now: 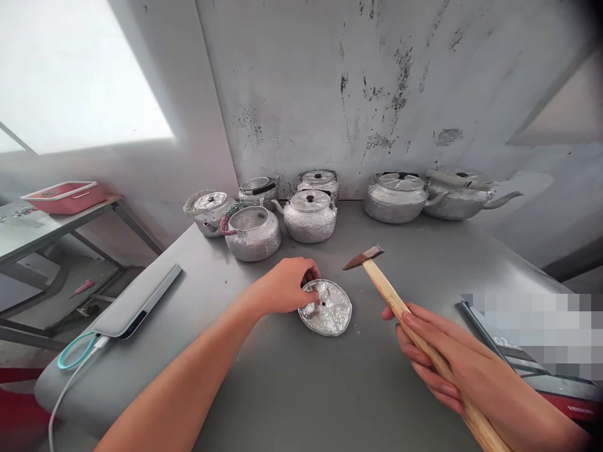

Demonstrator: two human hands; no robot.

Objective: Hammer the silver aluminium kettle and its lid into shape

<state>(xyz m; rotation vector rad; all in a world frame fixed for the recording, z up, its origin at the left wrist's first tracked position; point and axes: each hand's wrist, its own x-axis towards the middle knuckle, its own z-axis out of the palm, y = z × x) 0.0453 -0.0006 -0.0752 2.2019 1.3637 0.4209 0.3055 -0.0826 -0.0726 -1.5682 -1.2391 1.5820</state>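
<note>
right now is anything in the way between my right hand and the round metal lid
Nothing visible is: only the tabletop shows between the right hand and the lid. That hand's hammer has its head farther back, outside the gap; the left hand holds the lid's opposite side.

On my left, a pale power bank (134, 304) lies on the grey table (330, 395), a white cable (63, 395) plugged into its end and a light-blue loop (70, 351) by the plug. Beyond it I see a pink basket (70, 199) on a side table (19, 238). Seven metal kettles (309, 218) stand toward the back, near a grey wall (292, 81) with dark, flaked patches. The flat item (541, 339) at my right is partly pixelated; I can't tell what it is.
</note>
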